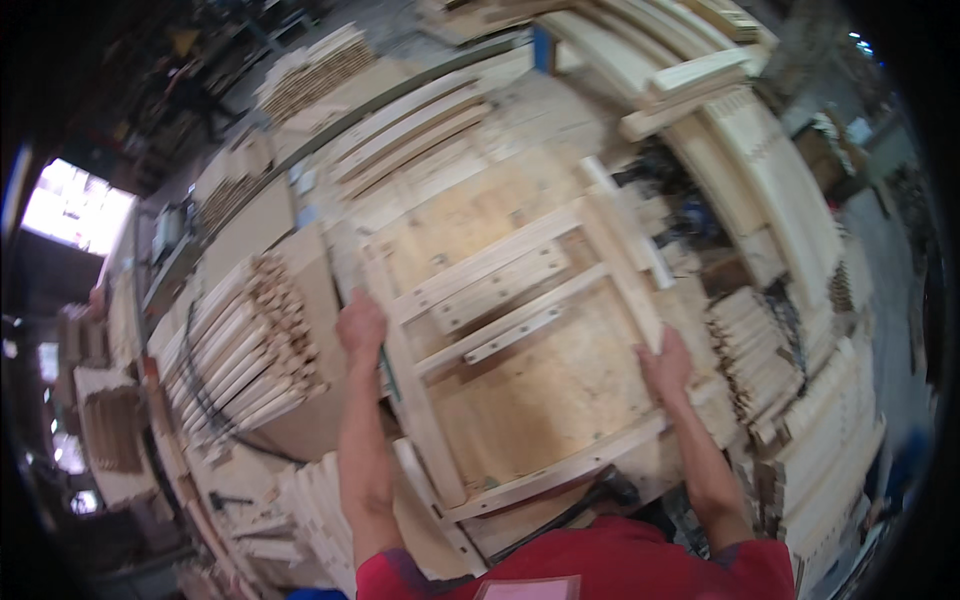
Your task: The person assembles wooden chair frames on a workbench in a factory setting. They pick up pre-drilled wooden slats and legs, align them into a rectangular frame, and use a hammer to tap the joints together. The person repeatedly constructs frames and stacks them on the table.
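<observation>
a: where does the wooden frame (421,400) sit?

b: in front of the person, over a plywood board (465,215), between the two hands. whether it lies flat on the board or is slightly raised cannot be told.

a: and the fingers?

b: the left hand (362,322) seems clasped round the outer edge of the left rail (434,438), its fingertips hidden. the right hand (666,367) grasps the right rail (618,260) nearer the body, though blur softens the detail.

a: how would it handle?

b: probably fairly light for its spread, since it is mostly open space between slim bars. the bars look stiff; the joints are likely the weak points if one side is twisted. bare wood should give decent friction, not slip.

a: best place to take hold?

b: the two side rails, opposite each other, so the weight is shared and the thin middle slat (525,318) bears nothing.

a: which way does it point?

b: its long axis seems to follow the side rails, slanting from far left to near right; the near rail (570,467) faces the person's body. the fisheye bend makes the proportions uncertain.
</observation>
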Demonstrator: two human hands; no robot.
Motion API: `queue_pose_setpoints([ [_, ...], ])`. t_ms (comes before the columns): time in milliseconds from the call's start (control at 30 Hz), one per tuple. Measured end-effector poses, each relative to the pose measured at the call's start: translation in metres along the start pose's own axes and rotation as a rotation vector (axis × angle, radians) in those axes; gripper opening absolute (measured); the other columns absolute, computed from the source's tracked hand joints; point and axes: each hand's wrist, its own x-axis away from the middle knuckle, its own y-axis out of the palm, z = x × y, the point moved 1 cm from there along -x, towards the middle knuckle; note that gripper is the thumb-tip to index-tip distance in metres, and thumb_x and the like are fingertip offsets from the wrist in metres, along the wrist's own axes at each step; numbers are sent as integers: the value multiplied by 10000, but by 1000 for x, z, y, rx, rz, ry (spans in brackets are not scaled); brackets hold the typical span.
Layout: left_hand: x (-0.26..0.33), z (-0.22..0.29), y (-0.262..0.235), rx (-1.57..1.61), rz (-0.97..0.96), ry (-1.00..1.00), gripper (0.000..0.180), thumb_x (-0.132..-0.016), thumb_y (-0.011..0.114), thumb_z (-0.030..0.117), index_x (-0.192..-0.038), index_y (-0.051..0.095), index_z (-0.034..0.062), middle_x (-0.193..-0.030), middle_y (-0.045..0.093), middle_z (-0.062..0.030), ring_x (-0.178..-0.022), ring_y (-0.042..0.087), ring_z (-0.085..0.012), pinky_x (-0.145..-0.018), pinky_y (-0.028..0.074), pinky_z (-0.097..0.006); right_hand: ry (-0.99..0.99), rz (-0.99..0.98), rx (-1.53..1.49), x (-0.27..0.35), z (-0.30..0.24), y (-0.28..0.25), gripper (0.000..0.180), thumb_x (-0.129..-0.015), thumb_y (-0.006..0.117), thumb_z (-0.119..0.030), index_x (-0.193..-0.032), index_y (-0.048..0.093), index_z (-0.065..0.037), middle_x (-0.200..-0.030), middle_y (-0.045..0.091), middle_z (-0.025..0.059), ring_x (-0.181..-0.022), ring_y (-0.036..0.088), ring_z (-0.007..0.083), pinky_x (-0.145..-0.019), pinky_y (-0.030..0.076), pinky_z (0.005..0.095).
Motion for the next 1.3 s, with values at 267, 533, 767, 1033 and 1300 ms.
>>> queue_pose_setpoints([
  [267, 63, 51, -29, 141, 278, -15, 228, -1021, 505, 277, -1000, 588, 66, -765, 690, -226, -748, 688, -460, -657, 530, -572, -15, -53, 48, -2, 8, -14, 630, -797, 797, -372, -1276, 574, -27, -1199, 590, 197, -1147, 577, 394, -958, 476, 483],
  [533, 239, 104, -27, 215, 229, -47, 653, -917, 713, 361, -1405, 498, -16, -1164, 640, -260, -1109, 613, -399, -937, 476, -499, -144, -108, 15, 2, 2, -6, 611, -764, 815, -397, -1194, 567, -41, -1082, 613, 198, -1070, 599, 407, -907, 481, 498],
  [767, 309, 56, -35, 243, -5, -428, 719, -830, 779, 295, -1378, 479, -62, -1291, 588, -303, -1232, 553, -451, -1053, 423, -499, -72, -235, 44, -14, 17, -29, 634, -742, 819, -374, -1206, 581, -13, -1106, 663, 243, -1048, 648, 432, -903, 526, 494],
  [1033, 285, 53, -56, 465, 89, -323, 563, -801, 784, 275, -1212, 575, -47, -1175, 657, -287, -1110, 634, -451, -982, 486, -507, -77, -564, -630, -44, -10, -145, 497, -854, 784, -259, -1228, 576, -7, -1014, 684, 181, -854, 716, 295, -693, 586, 389],
  [1300, 91, 175, -265, 203, 669, 315, 516, -917, 674, 130, -1388, 522, -15, -1322, 569, -257, -1233, 539, -449, -1025, 428, -516, 169, -938, -1788, -147, -99, -201, 176, -993, 644, -214, -943, 517, -103, -668, 517, -2, -513, 484, 138, -480, 459, 316],
])
